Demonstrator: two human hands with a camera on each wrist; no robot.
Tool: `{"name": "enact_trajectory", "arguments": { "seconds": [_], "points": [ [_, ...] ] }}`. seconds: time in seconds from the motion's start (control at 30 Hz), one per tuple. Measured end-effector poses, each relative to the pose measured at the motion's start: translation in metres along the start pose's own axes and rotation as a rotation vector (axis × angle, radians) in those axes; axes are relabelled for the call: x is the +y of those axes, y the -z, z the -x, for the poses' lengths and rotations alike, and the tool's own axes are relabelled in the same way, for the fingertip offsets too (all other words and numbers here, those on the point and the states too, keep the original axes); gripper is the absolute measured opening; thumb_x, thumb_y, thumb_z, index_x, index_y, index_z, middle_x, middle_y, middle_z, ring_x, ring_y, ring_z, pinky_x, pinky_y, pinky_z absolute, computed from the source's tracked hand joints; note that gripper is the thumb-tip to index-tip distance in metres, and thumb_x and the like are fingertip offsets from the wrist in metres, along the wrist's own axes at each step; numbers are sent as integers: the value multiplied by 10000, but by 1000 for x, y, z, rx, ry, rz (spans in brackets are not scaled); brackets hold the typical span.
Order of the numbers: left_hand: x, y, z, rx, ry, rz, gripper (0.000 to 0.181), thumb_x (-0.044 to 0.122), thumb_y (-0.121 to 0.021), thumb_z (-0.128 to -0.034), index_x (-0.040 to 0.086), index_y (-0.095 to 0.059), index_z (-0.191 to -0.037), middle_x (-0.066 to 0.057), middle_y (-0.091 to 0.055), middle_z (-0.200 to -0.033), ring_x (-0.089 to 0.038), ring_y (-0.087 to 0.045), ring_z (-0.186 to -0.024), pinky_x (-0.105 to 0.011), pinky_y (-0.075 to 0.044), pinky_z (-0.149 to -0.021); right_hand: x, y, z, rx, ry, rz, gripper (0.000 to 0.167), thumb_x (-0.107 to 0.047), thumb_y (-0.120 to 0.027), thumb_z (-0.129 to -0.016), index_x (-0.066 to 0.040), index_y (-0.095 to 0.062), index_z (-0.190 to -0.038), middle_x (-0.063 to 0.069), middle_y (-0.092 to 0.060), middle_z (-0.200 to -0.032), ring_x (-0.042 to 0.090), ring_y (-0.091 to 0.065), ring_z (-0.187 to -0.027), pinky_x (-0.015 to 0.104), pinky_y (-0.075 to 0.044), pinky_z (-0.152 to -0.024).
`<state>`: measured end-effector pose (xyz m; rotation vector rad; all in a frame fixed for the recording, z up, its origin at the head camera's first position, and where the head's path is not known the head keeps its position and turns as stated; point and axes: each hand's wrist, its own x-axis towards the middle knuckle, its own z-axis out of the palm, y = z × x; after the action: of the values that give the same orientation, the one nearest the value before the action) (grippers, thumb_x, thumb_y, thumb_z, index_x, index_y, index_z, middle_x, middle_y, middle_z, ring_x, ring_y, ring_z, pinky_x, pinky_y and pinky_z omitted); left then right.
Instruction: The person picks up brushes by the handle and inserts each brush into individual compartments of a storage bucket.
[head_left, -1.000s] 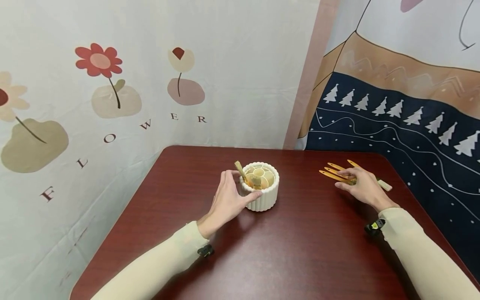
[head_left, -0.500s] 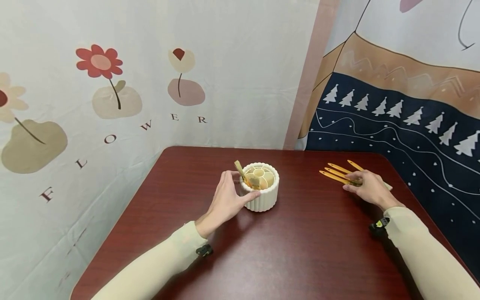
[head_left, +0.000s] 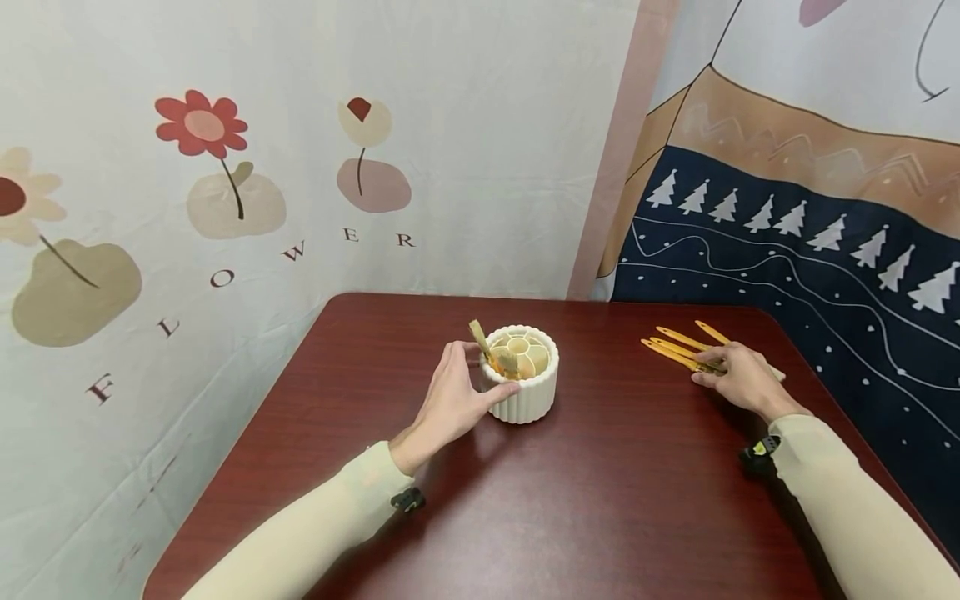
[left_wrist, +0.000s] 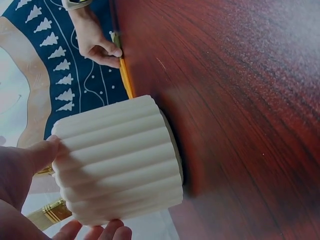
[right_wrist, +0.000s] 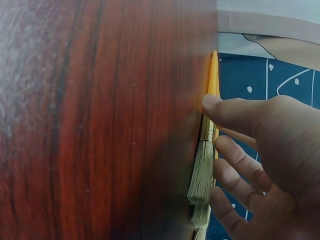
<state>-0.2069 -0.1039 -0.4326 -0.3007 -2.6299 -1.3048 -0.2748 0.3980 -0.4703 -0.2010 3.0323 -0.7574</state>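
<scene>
The right hand (head_left: 738,377) had slid toward the bristles (right_wrist: 201,172), its fingers (right_wrist: 227,111) apparently pinching one brush (right_wrist: 214,75) — in grasp, not yet lifted off the table's right (head_left: 637,467) — while the left hand (head_left: 450,408) stayed curled round the ribbed holder (head_left: 525,406).

In the head view, your right hand (head_left: 738,379) is farther right and slightly lower than a second ago. The lowest yellow-handled brush (head_left: 670,355) has its tip slightly up and right, nearer the next brush (head_left: 672,346).
</scene>
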Motion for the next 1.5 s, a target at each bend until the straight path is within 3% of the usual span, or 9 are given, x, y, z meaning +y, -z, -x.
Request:
{"name": "enact_trajectory", "arguments": {
  "seconds": [0.8, 1.1, 1.5],
  "points": [
    [2, 5, -1, -23, -13, 3, 818, 368, -1009, -930, -21, -567, -1498, -241, -650, -1483, -444, -691, -1340, -527, -573, -1096, -3, 4, 0, -6, -7, -14, 397, -151, -828, -1081, 30, -772, -1430, 347, -750, -1423, 542, -730, -1235, 768, -553, -1110],
    [2, 6, -1, -33, -2, 7, 824, 374, -1009, -931, -17, -565, -1504, -225, -650, -1486, -437, -690, -1346, -535, -577, -1118, -4, 5, -2, 5, -5, 18, 355, -143, -858, -1060, 42, -810, -1359, 318, -796, -1310, 438, -752, -1096, 693, -590, -1029],
    [1, 7, 0, -34, -6, 2, 808, 381, -1009, -933, -7, -572, -1491, -196, -654, -1473, -408, -695, -1336, -525, -581, -1114, -6, 6, -1, -21, -8, 27, 318, -164, -859, -1061, 7, -829, -1327, 306, -807, -1305, 427, -747, -1088, 675, -582, -999]
  ]
}}
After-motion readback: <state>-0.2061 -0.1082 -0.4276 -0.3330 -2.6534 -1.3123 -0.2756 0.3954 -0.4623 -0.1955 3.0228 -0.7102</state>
